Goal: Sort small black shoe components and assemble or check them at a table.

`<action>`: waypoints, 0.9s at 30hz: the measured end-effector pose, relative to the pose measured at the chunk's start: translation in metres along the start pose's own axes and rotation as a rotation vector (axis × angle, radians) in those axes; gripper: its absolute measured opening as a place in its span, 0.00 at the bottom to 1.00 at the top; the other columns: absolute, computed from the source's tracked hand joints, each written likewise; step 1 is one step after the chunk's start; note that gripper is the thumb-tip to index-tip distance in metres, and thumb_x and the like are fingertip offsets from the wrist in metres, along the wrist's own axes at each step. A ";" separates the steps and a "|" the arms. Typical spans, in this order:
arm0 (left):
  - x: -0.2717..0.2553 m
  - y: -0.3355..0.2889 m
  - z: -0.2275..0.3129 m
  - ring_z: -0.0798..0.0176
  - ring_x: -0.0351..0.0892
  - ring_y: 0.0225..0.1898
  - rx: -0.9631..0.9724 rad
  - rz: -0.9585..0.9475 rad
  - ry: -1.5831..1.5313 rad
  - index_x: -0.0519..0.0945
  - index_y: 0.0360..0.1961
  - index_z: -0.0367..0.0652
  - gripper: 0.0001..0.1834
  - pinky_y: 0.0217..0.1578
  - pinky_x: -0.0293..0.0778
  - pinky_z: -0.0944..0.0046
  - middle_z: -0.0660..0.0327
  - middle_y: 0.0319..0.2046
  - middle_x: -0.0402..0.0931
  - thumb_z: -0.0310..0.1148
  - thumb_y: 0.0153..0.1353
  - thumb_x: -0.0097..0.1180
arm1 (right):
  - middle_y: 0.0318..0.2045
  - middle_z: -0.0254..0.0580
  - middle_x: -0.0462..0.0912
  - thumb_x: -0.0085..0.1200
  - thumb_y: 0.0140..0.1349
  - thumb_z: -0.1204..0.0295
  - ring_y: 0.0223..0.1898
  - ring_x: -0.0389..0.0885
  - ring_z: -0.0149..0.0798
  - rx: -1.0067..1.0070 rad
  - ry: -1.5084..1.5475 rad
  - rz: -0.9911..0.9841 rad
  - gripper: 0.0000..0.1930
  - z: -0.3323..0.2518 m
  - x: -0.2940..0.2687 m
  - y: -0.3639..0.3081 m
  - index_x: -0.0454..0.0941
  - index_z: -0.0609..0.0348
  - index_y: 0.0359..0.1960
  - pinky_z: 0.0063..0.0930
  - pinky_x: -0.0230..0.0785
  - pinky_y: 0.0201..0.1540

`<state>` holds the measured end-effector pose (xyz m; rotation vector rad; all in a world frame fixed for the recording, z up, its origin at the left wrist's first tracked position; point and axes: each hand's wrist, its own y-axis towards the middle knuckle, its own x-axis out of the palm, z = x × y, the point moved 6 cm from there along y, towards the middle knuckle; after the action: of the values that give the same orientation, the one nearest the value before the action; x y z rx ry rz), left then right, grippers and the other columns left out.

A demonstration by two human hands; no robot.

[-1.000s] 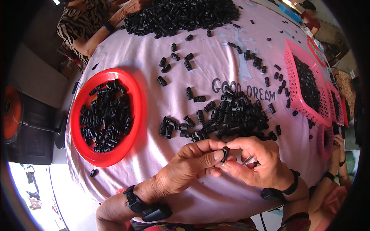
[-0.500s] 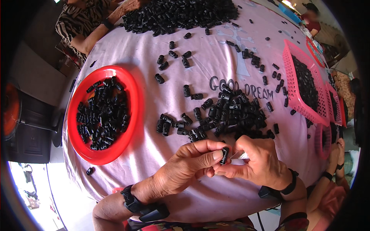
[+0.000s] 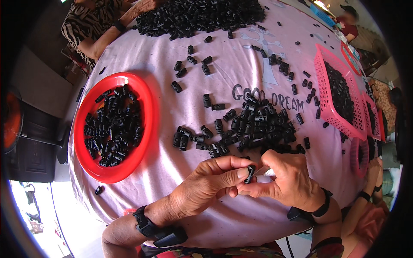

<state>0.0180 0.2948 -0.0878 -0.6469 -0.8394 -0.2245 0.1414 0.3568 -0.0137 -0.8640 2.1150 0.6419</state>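
In front of me my left hand (image 3: 213,180) pinches a small black cord lock (image 3: 249,173) between thumb and fingertips. Close against it, my right hand (image 3: 289,182) is closed, thumb and forefinger brought together beside the cord lock. Something thin and pale shows between the right fingers, but its kind cannot be made out. Just beyond both hands lies a loose pile of black cord locks (image 3: 254,124). Further left, a red round tray (image 3: 150,133) holds many more of the same pieces.
A large black heap (image 3: 200,17) covers the table's far side, where another person's arm (image 3: 103,41) rests. On the right stand a pink perforated basket (image 3: 320,69) of dark pieces and smaller pink baskets. Another person's hands (image 3: 374,172) are at the right edge. Stray cord locks dot the pink cloth (image 3: 180,116).
My right hand has shifted very slightly, and more of the pale thing shows between its fingers. The left hand still pinches the cord lock. The whole view has drifted a little.
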 end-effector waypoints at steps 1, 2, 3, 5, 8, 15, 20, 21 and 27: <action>0.000 0.000 0.000 0.72 0.77 0.38 0.002 -0.003 0.005 0.78 0.48 0.43 0.13 0.38 0.73 0.71 0.64 0.46 0.78 0.30 0.62 0.56 | 0.19 0.40 0.81 0.69 0.45 0.51 0.20 0.82 0.39 0.001 -0.001 0.000 0.25 0.000 0.000 0.000 0.71 0.60 0.23 0.28 0.70 0.21; 0.000 0.000 0.000 0.72 0.77 0.38 0.002 -0.003 0.005 0.78 0.48 0.43 0.13 0.38 0.73 0.71 0.64 0.46 0.78 0.30 0.62 0.56 | 0.19 0.40 0.81 0.69 0.45 0.51 0.20 0.82 0.39 -0.002 0.000 0.002 0.25 0.000 0.000 0.000 0.71 0.60 0.23 0.29 0.70 0.21; -0.001 0.001 0.000 0.72 0.77 0.38 0.002 -0.008 0.014 0.78 0.48 0.43 0.13 0.39 0.74 0.71 0.63 0.46 0.78 0.30 0.62 0.56 | 0.19 0.40 0.81 0.69 0.45 0.51 0.20 0.82 0.39 -0.006 0.002 0.005 0.25 0.000 0.000 0.001 0.71 0.60 0.23 0.29 0.70 0.21; -0.001 0.001 0.000 0.72 0.77 0.38 0.002 -0.013 0.022 0.78 0.48 0.43 0.13 0.39 0.74 0.71 0.63 0.47 0.78 0.30 0.63 0.56 | 0.19 0.41 0.81 0.69 0.45 0.51 0.20 0.82 0.39 -0.005 -0.004 0.001 0.25 0.000 0.000 0.000 0.70 0.60 0.23 0.29 0.70 0.21; -0.001 0.001 -0.001 0.72 0.77 0.38 0.002 -0.027 0.026 0.78 0.49 0.43 0.13 0.39 0.74 0.70 0.63 0.47 0.78 0.30 0.63 0.56 | 0.19 0.41 0.81 0.69 0.45 0.51 0.20 0.82 0.39 -0.013 -0.018 0.000 0.26 -0.001 0.000 0.000 0.69 0.59 0.22 0.29 0.70 0.21; 0.000 0.001 0.000 0.71 0.77 0.39 0.022 -0.025 0.034 0.77 0.50 0.42 0.14 0.40 0.74 0.70 0.62 0.48 0.78 0.29 0.63 0.55 | 0.17 0.40 0.79 0.68 0.45 0.49 0.17 0.79 0.38 -0.036 -0.039 0.025 0.27 -0.002 -0.001 0.001 0.68 0.58 0.20 0.29 0.68 0.19; 0.001 0.001 0.001 0.71 0.77 0.39 0.030 -0.027 0.060 0.77 0.49 0.42 0.13 0.40 0.75 0.70 0.61 0.48 0.78 0.29 0.63 0.55 | 0.16 0.40 0.78 0.68 0.45 0.49 0.16 0.79 0.38 -0.037 -0.046 0.036 0.27 -0.004 -0.002 0.002 0.67 0.58 0.19 0.30 0.67 0.18; 0.001 0.001 0.001 0.71 0.78 0.39 0.031 -0.015 0.073 0.77 0.49 0.42 0.13 0.40 0.75 0.70 0.61 0.47 0.78 0.29 0.63 0.55 | 0.16 0.40 0.77 0.68 0.45 0.49 0.16 0.78 0.38 -0.040 -0.061 0.038 0.27 -0.005 -0.002 0.002 0.67 0.58 0.19 0.30 0.67 0.18; 0.000 0.002 0.001 0.71 0.78 0.38 0.041 -0.029 0.072 0.77 0.49 0.41 0.13 0.39 0.75 0.70 0.63 0.44 0.79 0.29 0.63 0.55 | 0.16 0.40 0.77 0.69 0.45 0.50 0.16 0.78 0.39 -0.045 -0.060 0.036 0.27 -0.005 -0.002 0.002 0.66 0.58 0.19 0.30 0.67 0.18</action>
<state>0.0181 0.2969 -0.0882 -0.5856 -0.7832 -0.2553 0.1388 0.3554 -0.0089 -0.8230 2.0732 0.7277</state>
